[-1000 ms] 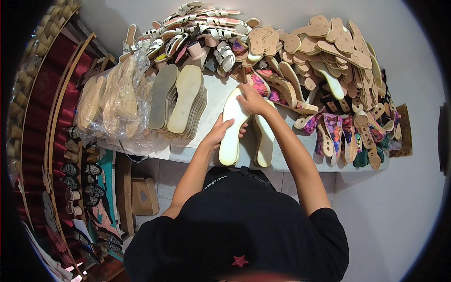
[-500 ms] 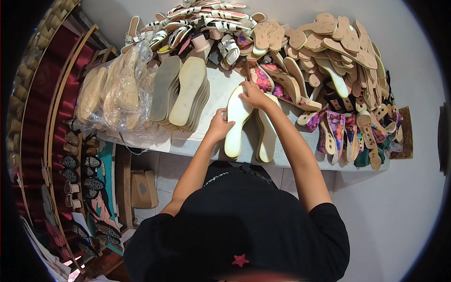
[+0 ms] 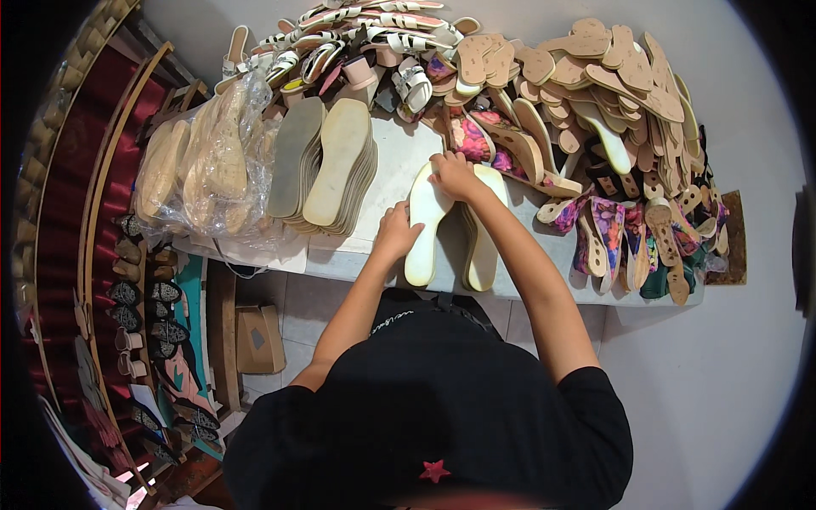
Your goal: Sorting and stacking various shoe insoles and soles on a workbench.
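Note:
Two stacks of cream shoe insoles stand side by side at the table's front edge, toe ends away from me. My left hand (image 3: 395, 231) grips the outer edge of the left insole stack (image 3: 422, 246), its thumb reaching over the rim. Across the toe end of that same stack lies my right hand (image 3: 456, 177), thumb on the top face and fingers curled at the far edge. The right insole stack (image 3: 484, 246) lies beneath my right wrist, partly covered by it. Both hands keep the left stack between them.
Taller insole stacks, one grey (image 3: 295, 161) and one cream (image 3: 342, 157), stand to the left by a plastic bag of soles (image 3: 212, 170). Finished white sandals (image 3: 374, 34) pile up behind. Tan insoles (image 3: 629, 68) and floral wedge sandals (image 3: 608, 229) crowd the right side.
Hands and stacks stay almost in place. My right thumb has shifted slightly on the toe end of the left stack, and the whole view has drifted a little.

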`<state>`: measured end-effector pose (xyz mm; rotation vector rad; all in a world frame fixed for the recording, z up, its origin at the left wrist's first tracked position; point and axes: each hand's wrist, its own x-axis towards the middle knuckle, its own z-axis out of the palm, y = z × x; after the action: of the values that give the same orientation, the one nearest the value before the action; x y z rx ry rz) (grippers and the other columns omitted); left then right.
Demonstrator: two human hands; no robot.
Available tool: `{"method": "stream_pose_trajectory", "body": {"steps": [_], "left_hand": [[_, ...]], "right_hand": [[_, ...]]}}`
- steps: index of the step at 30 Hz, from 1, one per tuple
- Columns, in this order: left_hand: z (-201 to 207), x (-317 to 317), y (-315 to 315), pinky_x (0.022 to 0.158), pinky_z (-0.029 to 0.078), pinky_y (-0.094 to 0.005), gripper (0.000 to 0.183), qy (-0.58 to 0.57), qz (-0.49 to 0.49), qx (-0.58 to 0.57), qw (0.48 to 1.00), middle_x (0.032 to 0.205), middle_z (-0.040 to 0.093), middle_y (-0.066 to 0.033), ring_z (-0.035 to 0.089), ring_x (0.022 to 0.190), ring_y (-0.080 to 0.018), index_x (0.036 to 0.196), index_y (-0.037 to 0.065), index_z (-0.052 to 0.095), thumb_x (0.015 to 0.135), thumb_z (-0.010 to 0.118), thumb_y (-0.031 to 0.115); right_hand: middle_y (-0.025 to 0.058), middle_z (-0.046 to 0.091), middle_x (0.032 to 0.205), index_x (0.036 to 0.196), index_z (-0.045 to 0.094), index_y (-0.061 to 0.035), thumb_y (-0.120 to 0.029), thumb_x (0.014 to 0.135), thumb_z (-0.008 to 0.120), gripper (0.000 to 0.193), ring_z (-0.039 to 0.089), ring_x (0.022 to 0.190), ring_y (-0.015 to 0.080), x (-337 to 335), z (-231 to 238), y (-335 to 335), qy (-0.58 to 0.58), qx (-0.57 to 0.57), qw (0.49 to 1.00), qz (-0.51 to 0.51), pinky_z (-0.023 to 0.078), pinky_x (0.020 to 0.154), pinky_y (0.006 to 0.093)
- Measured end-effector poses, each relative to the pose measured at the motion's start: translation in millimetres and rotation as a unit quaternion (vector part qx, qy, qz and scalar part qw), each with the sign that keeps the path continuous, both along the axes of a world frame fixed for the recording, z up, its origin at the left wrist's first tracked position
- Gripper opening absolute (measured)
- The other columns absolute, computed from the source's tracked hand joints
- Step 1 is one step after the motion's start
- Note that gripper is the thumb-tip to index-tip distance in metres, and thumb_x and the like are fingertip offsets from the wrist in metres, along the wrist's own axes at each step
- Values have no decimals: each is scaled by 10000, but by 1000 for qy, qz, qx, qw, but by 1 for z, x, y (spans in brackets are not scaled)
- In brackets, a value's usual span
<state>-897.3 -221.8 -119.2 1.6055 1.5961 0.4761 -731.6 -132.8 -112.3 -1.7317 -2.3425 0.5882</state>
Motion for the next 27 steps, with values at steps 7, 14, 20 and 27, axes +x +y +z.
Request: {"method": "stream_pose_trajectory", "body": {"steps": [7, 14, 20, 27], "left_hand": [[15, 31, -9, 843, 448, -387, 1173, 63, -2, -21, 998, 1142, 397, -330, 517, 985, -405, 1332, -84, -6, 555, 796, 275], [12, 48, -20, 858, 430, -408, 1100, 121, 3, 0, 993, 1125, 378, -328, 476, 1001, -431, 1316, -119, -47, 590, 749, 102], [16, 53, -26, 893, 404, -418, 1018, 107, 17, 0, 994, 1173, 331, -345, 435, 1039, -459, 1314, -124, -46, 629, 685, 50], [26, 53, -29, 973, 303, -495, 1000, 216, -8, 46, 975, 1335, 131, -338, 239, 1232, -462, 1343, -65, 46, 639, 715, 172]], "right_hand": [[151, 504, 1071, 1085, 553, -105, -263, 763, 621, 365, 468, 1021, 325, 2, -10, 3, -18, 59, 998, 23, 392, 842, 459], [166, 533, 1030, 1149, 559, -211, -152, 793, 522, 363, 531, 933, 354, -5, -31, 11, -36, 41, 995, 89, 431, 823, 445], [166, 545, 1007, 1142, 571, -241, -136, 802, 479, 367, 537, 909, 348, 1, -35, 8, 6, 83, 990, 112, 429, 819, 435], [202, 440, 1215, 1215, 491, -171, -201, 785, 544, 434, 361, 1181, 358, -5, -11, -7, -2, 151, 987, 56, 217, 1023, 496]]}}
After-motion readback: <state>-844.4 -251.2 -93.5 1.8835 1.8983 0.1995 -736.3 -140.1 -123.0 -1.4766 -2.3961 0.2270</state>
